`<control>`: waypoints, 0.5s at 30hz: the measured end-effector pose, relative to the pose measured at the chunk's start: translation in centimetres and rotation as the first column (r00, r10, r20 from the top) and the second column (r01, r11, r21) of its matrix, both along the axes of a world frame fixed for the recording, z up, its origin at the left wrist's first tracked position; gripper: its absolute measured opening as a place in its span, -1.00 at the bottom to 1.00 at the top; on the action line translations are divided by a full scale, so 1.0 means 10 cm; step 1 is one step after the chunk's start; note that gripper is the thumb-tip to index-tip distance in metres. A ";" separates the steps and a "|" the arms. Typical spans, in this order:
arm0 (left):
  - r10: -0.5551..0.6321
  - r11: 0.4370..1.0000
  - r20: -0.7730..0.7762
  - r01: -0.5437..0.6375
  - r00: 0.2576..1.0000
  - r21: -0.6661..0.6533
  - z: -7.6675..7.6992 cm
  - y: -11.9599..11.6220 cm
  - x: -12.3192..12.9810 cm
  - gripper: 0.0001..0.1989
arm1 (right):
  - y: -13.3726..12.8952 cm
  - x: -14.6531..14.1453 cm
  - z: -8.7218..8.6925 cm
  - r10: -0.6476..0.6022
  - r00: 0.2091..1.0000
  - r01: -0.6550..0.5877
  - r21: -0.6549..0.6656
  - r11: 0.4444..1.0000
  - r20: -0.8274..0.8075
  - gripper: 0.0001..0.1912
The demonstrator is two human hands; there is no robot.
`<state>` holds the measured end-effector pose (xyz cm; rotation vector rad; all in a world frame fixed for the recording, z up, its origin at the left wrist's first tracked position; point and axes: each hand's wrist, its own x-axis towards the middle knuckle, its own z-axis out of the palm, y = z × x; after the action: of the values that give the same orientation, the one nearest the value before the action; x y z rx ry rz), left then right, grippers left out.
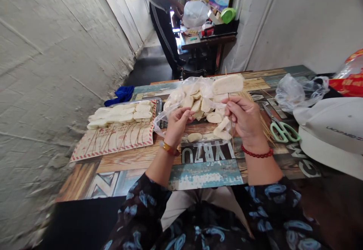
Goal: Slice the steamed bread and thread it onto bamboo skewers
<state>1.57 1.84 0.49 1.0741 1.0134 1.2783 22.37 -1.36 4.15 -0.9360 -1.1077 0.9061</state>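
Observation:
My right hand [244, 119] is closed around a thin wooden skewer [232, 129] that stands nearly upright. Near its top, a pale oval bread-like slice [227, 84] is threaded on it. My left hand [178, 125] has its thumb and fingertips pinched together at the edge of a clear plastic bag [177, 97]; what they hold, if anything, I cannot make out. Loose slices [197, 102] are heaped in and in front of the bag, and a small one [194, 137] lies nearer me. To the left, skewered slices [121, 114] lie in rows on a tray with printed paper [136, 135].
Green-handled scissors [284, 131] and a white cap [334, 125] are on the right, below a crumpled plastic bag [296, 89]. Bare skewers [262, 123] lie beside my right hand. A blue cloth [120, 94] sits at back left. Beyond, a person [166, 19] stands at another table.

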 end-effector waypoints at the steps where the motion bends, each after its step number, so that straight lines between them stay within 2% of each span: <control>1: 0.001 1.000 -0.047 -0.001 0.999 0.014 -0.01 0.04 0.04 -0.64 | 0.00 0.01 0.02 -0.007 1.000 0.007 0.004 1.000 -0.019 -0.83; 5: 0.057 0.992 -0.322 -0.016 0.945 0.127 -0.04 0.26 0.20 -0.75 | 0.00 0.02 0.03 0.071 0.997 -0.071 0.002 0.997 -0.038 -0.80; 9: 0.192 0.955 -0.610 -0.004 0.769 0.295 -0.01 0.49 0.39 -0.85 | 0.03 -0.01 -0.03 0.132 0.991 -0.132 0.009 0.991 -0.034 -0.76; 12: 0.246 0.943 -0.750 0.029 0.614 0.332 0.05 0.58 0.50 -0.90 | 0.06 -0.06 -0.07 0.183 0.983 -0.183 0.008 0.983 -0.018 -0.75; 15: 0.229 0.940 -0.796 0.086 0.560 0.331 0.10 0.62 0.55 -0.91 | 0.10 -0.11 -0.10 0.232 0.973 -0.232 0.023 0.972 0.002 -0.75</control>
<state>7.11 8.05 1.52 2.0428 1.5820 0.9938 21.26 -0.33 3.13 -0.7977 -1.2426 1.0811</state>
